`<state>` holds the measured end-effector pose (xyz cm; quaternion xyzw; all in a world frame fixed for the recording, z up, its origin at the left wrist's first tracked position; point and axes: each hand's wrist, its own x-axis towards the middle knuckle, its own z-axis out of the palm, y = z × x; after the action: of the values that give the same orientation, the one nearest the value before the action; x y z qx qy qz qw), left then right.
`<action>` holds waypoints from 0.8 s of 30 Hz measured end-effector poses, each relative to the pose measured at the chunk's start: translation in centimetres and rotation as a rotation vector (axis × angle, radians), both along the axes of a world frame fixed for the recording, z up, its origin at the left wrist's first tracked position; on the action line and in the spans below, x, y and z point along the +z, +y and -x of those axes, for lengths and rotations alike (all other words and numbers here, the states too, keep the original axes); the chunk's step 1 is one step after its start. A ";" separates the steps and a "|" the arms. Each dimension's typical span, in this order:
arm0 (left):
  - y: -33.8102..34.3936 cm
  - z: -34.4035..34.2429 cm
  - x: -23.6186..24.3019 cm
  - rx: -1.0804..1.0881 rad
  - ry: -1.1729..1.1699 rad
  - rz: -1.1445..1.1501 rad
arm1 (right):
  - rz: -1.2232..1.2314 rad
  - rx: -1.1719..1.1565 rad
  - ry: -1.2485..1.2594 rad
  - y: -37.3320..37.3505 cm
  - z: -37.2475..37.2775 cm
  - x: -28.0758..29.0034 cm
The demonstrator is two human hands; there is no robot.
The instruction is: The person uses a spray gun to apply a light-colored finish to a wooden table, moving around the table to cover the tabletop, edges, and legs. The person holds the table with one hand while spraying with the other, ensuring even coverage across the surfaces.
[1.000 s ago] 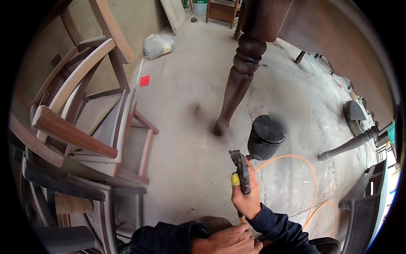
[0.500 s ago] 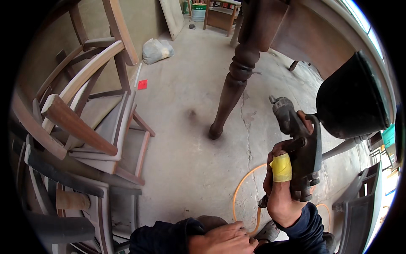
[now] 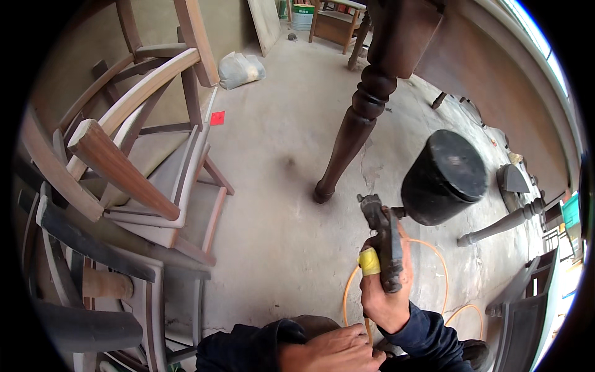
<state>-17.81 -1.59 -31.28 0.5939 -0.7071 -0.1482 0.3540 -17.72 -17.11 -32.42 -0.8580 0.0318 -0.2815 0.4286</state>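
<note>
My right hand point(image 3: 385, 297) is wrapped round the grip of a dark spray gun point(image 3: 390, 251), with yellow tape on the thumb. A black paint cup point(image 3: 437, 183) sits on the gun's right side. Beyond the nozzle stands a dark brown turned table leg point(image 3: 348, 146), joined to a brown table apron point(image 3: 496, 68). At the lower edge my left hand point(image 3: 334, 350) is closed, its fingers bent and together; what lies under them is hidden. An orange air hose point(image 3: 345, 297) loops on the floor and passes close by the left fingertips.
Wooden chairs point(image 3: 133, 158) are stacked along the left wall. A filled plastic bag point(image 3: 240, 70) and a red square point(image 3: 217, 118) lie on the concrete floor. Another turned leg point(image 3: 502, 222) and dark furniture point(image 3: 520, 316) stand at right. A pail point(image 3: 302, 18) is at the back.
My right hand has moved left and away from the camera with the spray gun. The cup has tipped so its flat round end shows. My left hand stays nearly in place.
</note>
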 end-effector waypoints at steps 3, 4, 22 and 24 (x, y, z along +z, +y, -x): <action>-0.5 -1.1 1.3 -0.132 -0.011 -0.228 | -0.152 -0.045 -0.011 0.4 -0.7 3.7; -0.6 -1.5 1.9 -0.197 -0.032 -0.344 | -0.181 -0.050 -0.018 0.5 -1.0 4.8; 0.1 -8.2 -7.2 0.687 0.557 0.223 | -0.303 0.350 0.199 1.7 -4.5 -5.6; 0.7 -8.1 -8.9 0.862 0.466 0.260 | -0.362 0.462 0.273 2.8 -4.9 -6.0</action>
<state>-9.75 -0.84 -40.20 0.7339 -0.3123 -0.0279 0.6026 -12.85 -14.32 -38.46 -0.7823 -0.0572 -0.0486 0.6184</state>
